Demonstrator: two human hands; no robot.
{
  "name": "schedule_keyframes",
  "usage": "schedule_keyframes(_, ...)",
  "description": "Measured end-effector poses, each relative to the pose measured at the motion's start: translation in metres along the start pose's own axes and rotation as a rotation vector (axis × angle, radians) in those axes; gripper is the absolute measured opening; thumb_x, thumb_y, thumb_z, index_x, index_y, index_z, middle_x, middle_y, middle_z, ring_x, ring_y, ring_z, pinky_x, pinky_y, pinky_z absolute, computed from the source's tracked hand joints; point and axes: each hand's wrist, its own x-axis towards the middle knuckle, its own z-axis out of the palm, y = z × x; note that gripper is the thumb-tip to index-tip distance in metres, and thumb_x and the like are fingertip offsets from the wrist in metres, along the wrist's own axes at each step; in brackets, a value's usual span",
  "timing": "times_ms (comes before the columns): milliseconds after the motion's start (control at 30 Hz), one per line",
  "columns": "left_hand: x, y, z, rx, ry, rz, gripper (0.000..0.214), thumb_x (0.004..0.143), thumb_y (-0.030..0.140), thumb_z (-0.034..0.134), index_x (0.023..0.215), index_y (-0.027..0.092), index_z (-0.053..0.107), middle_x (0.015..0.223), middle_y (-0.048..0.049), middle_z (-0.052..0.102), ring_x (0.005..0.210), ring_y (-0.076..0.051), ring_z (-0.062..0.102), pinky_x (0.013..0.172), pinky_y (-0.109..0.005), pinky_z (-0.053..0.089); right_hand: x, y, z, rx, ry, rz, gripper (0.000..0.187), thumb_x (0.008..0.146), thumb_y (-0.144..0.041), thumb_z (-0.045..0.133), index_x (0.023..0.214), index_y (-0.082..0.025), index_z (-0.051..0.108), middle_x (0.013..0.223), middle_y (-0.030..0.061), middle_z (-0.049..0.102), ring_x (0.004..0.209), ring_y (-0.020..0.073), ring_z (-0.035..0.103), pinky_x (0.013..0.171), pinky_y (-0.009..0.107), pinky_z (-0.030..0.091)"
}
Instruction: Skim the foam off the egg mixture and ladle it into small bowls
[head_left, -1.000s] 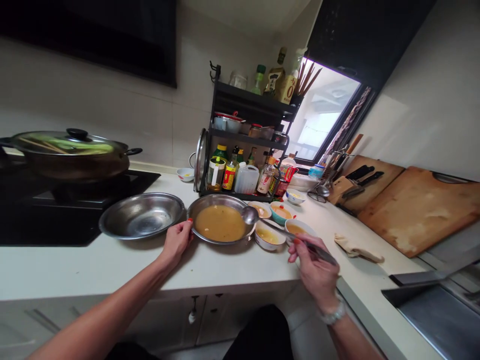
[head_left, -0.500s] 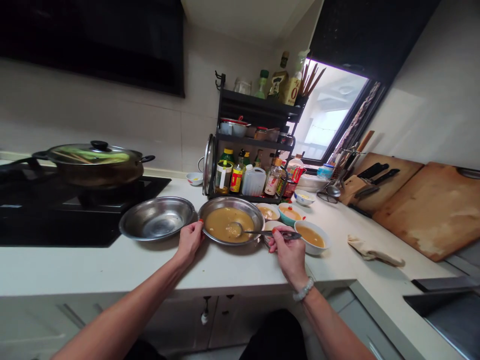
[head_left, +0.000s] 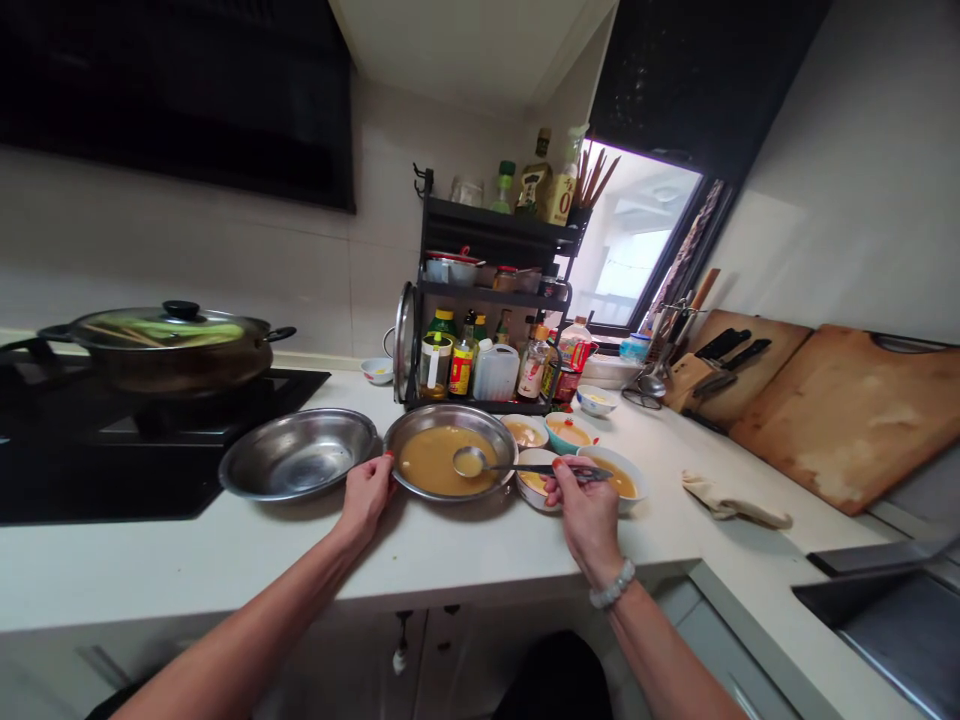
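My right hand (head_left: pixel 589 515) is closed around the dark handle of a ladle (head_left: pixel 471 461). The ladle's bowl holds yellowish-brown soup and sits over a round metal basin (head_left: pixel 504 488) of the same soup. My left hand (head_left: pixel 367 492) grips the basin's left rim, thumb on top; its other fingers are partly hidden. By my right hand stand a white bowl (head_left: pixel 640 484) of soup, a smaller bowl (head_left: pixel 534 500) partly behind the hand, a turquoise bowl (head_left: pixel 555 441) and another small bowl (head_left: pixel 508 424), all with soup. A second metal basin (head_left: pixel 300 462) stands left, with nothing in it.
A lidded pan (head_left: pixel 172 350) stands on the black stove (head_left: pixel 135 480) at left. Behind the basins is a black rack (head_left: pixel 499 293) with seasoning bottles. To the right are a cloth (head_left: pixel 735 503), a knife block (head_left: pixel 691 380), cutting boards (head_left: pixel 847 410) and a sink (head_left: pixel 900 620).
The ladle's bowl has come up from the soup and now carries liquid. My left hand keeps its place on the basin's rim. The whole view has shifted slightly.
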Motion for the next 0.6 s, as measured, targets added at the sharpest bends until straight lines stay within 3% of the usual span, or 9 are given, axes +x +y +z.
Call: schedule_keyframes(600,-0.001,-0.004,0.001,0.052,-0.013,0.016,0.041,0.078,0.048,0.046,0.048,0.021,0.042,0.039,0.0055,0.04,0.038,-0.009,0.031,0.04,-0.022,0.022,0.001,-0.01,-0.004,-0.028,0.012,-0.042,0.039,0.064,-0.046,0.079,0.081,-0.017,0.06,0.05,-0.002,0.062,0.039,0.0122,0.054,0.038,0.022,0.044)
